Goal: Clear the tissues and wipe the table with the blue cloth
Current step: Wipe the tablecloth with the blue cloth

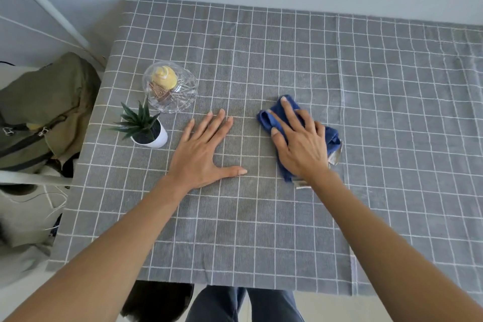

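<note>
The blue cloth [270, 119] lies bunched on the grey checked tablecloth [392, 112], right of the table's middle. My right hand [300, 141] presses flat on top of it, fingers spread and pointing away from me, covering most of the cloth. My left hand [201, 154] rests palm down on the tablecloth to the left of the cloth, fingers spread, holding nothing. No tissues are visible on the table.
A small green plant in a white pot [146, 129] stands left of my left hand. Behind it sits a clear glass dome [170, 90] over a yellow item. An olive bag [44, 110] lies off the table's left edge. A wall runs along the far edge.
</note>
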